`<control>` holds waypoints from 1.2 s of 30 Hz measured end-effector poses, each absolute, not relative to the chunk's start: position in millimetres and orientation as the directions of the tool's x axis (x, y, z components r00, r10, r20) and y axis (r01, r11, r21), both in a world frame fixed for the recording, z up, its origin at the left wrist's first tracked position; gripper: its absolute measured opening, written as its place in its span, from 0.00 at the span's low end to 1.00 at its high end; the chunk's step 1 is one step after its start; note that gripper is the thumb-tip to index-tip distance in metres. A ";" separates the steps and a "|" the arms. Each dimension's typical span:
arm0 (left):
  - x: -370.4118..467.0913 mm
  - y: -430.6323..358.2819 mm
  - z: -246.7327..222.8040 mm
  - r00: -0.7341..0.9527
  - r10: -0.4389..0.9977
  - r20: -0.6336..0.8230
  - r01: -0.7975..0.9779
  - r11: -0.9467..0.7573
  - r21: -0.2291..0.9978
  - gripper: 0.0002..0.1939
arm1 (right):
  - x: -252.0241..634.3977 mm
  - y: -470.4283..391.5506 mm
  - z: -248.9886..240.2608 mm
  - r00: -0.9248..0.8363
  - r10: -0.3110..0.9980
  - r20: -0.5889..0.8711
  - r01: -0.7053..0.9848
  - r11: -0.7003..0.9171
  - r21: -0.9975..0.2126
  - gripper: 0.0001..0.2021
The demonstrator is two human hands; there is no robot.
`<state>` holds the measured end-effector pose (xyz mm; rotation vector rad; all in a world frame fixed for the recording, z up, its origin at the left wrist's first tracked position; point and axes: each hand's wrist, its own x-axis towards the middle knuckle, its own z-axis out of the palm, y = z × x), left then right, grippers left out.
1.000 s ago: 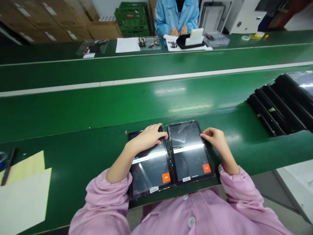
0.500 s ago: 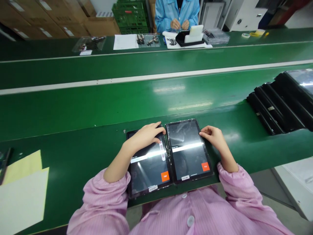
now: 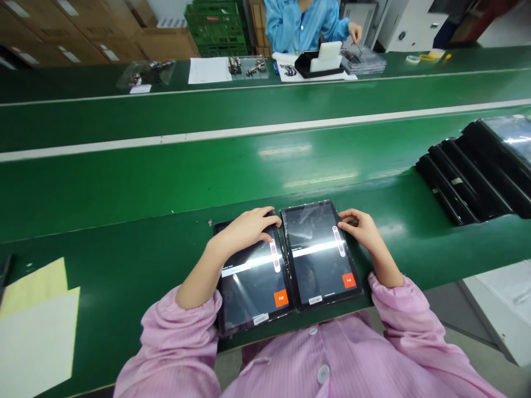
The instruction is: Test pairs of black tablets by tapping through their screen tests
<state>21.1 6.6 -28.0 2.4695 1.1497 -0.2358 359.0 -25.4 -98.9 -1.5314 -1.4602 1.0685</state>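
Two black tablets lie side by side, flat on the green bench. Across the top of the left tablet (image 3: 249,296) reaches my left hand (image 3: 249,229), its fingers bent over the right edge and the thumb by a volume slider on the screen. The right tablet (image 3: 317,271) has my right hand (image 3: 360,225) at its upper right edge, thumb and fingers closed in against the side. Both lit screens show an orange "Fail" button and a slider. My left hand covers part of the left tablet's upper screen.
Black flat devices (image 3: 468,177) lie overlapped at the right. Yellow and white sheets (image 3: 39,331) are at the left. Beyond the raised green strip and white rail (image 3: 232,132), a person in blue (image 3: 305,25) sits by a black tray (image 3: 309,66) and clear boxes (image 3: 367,61).
A volume slider has appeared on the right tablet's screen. My right hand's fingers have shifted slightly at its edge. The person opposite has moved one hand out to the clear boxes.
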 end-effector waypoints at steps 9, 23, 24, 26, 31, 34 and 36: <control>31.4 7.8 -15.9 0.616 0.691 -0.379 0.785 -0.579 0.221 0.13 | 358.0 -23.3 -100.5 0.028 0.998 -0.056 0.368 -0.063 -0.928 0.12; -4.7 4.2 -16.1 0.490 0.845 -0.215 0.869 -0.455 0.195 0.32 | 362.6 -16.7 -95.1 -0.047 0.995 -0.089 0.263 -0.074 -0.962 0.19; -19.1 3.1 -18.2 0.446 0.871 -0.205 0.889 -0.406 0.209 0.31 | 363.5 -16.5 -93.8 -0.030 0.998 -0.058 0.268 -0.048 -0.962 0.19; -51.4 -0.7 -27.0 0.343 0.920 -0.191 0.916 -0.282 0.285 0.28 | 365.5 -14.9 -91.3 -0.011 1.000 0.013 0.292 0.016 -0.956 0.19; -102.5 -19.3 -64.0 0.093 0.984 -0.150 0.749 0.031 0.662 0.34 | 361.7 1.8 -94.6 -0.026 0.992 0.121 0.354 0.122 -0.927 0.21; -101.8 -28.9 -79.6 -0.037 0.985 -0.168 0.559 0.160 0.814 0.34 | 352.7 15.8 -102.1 -0.041 0.993 0.109 0.336 0.116 -0.935 0.25; -97.1 -31.3 -84.6 -0.071 0.983 -0.170 0.473 0.183 0.862 0.33 | 347.0 22.1 -105.7 -0.070 0.992 0.108 0.309 0.124 -0.943 0.27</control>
